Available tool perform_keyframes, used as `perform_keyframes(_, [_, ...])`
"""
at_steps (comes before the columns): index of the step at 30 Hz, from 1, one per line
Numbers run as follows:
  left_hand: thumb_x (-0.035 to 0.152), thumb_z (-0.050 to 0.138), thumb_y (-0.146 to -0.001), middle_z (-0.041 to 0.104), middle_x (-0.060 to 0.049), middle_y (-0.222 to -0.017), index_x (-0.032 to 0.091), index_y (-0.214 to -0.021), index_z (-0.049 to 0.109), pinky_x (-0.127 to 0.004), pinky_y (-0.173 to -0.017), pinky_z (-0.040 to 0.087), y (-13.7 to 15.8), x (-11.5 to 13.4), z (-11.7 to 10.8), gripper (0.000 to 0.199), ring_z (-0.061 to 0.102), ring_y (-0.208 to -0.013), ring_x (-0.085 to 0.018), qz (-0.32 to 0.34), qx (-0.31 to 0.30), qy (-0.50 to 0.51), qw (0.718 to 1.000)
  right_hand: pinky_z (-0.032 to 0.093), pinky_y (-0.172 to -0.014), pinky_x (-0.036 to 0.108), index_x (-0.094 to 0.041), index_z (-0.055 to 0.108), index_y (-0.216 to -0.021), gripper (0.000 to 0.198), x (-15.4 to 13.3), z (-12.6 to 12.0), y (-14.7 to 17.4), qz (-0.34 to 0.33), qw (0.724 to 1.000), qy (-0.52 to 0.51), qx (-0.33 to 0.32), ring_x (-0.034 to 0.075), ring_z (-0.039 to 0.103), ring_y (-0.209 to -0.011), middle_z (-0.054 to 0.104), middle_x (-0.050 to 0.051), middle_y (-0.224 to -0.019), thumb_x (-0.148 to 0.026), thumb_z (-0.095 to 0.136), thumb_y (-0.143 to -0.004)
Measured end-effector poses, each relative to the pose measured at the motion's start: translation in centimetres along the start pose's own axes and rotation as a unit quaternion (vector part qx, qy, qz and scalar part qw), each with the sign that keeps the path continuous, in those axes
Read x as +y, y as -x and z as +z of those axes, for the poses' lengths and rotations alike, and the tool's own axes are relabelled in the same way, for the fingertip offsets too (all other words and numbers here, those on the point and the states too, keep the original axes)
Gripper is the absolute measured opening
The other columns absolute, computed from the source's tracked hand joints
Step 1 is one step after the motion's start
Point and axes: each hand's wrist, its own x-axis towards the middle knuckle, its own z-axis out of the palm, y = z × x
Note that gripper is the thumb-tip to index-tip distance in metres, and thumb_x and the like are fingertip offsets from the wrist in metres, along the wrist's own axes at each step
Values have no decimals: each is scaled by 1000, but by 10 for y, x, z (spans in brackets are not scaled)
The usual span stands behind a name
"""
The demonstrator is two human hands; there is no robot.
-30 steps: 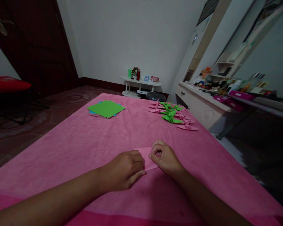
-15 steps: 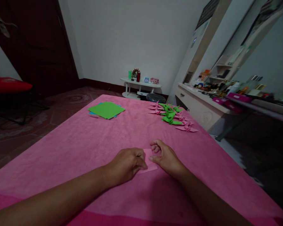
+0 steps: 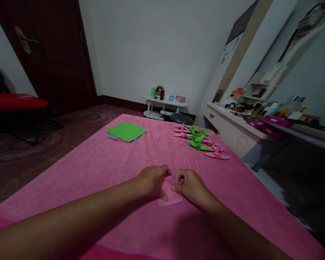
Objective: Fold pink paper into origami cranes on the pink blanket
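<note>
Pink origami paper (image 3: 171,199) is seen at the frame's lower centre, partly covered by the left hand (image 3: 152,181), whose thumb and fingers are spread wide; the right hand (image 3: 191,185) is curled at the paper's right side, but whether it is pinched there cannot be told

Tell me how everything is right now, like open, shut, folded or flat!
Pink paper: lying between the hands; folds unclear.
Left hand: open, thumb apart from fingers.
Right hand: fingers curled, thumb at the paper; grip unclear.
Paper stack: flat, green sheet on top.
Paper birds: folded, grouped together.
Pink cloth: spread out.
Door: shut.
Drawer: shut.
</note>
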Motion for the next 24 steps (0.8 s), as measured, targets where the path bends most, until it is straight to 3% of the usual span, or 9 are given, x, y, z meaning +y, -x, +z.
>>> perform_keyframes(3, [36,83,-44,66,-4,-102,24,-106,55,-28,-71,43,-1,3,0,70,61,-92,-25,-11,27,16,999,27,-47,20,-18,58,-65,11,1,1,-10,-17,999,-30,16,9,47,-51,56,-5,-56,-18,68,-60])
perform_keyframes(8, [35,80,-52,66,-4,-98,22,-105,55,-27,-66,41,-10,-7,0,61,61,-88,-23,-64,127,6,990,30,-49,20,-18,60,-67,10,-1,2,-47,-73,994,-51,70,10,49,-53,57,-4,-59,-17,67,-61])
perform_keyframes(13, [40,79,-53,65,-3,-99,24,-105,52,-29,-69,40,-18,-20,5,60,60,-91,-24,-98,134,-19,986,37,-51,21,-18,58,-72,18,10,19,-69,-44,992,-84,84,11,51,-55,55,-5,-60,-15,68,-58])
perform_keyframes(16, [39,79,-54,63,-2,-101,24,-103,51,-28,-73,40,-14,-23,9,59,58,-94,-23,-69,159,-6,985,44,-62,25,-18,57,-79,24,8,19,-58,-70,984,-80,145,14,56,-70,58,-1,-78,-14,69,-59])
perform_keyframes(18, [38,79,-55,60,-2,-103,24,-101,51,-29,-76,40,-12,-24,10,56,55,-95,-22,-47,178,1,983,45,-71,29,-19,58,-79,16,-1,13,-41,-111,979,-38,167,16,56,-79,58,2,-84,-13,64,-65])
perform_keyframes(20, [38,79,-55,57,-3,-106,23,-101,52,-30,-79,40,-10,-25,11,55,53,-98,-22,-30,190,8,981,43,-81,33,-20,61,-81,13,-11,8,-19,-164,976,24,139,19,54,-90,60,4,-87,-11,55,-74])
perform_keyframes(24, [37,77,-58,53,-4,-110,23,-100,52,-33,-82,39,-11,-27,11,51,51,-102,-23,-23,183,22,983,38,-94,39,-17,59,-109,38,-16,19,23,-211,967,105,92,23,54,-103,63,10,-108,-7,43,-77])
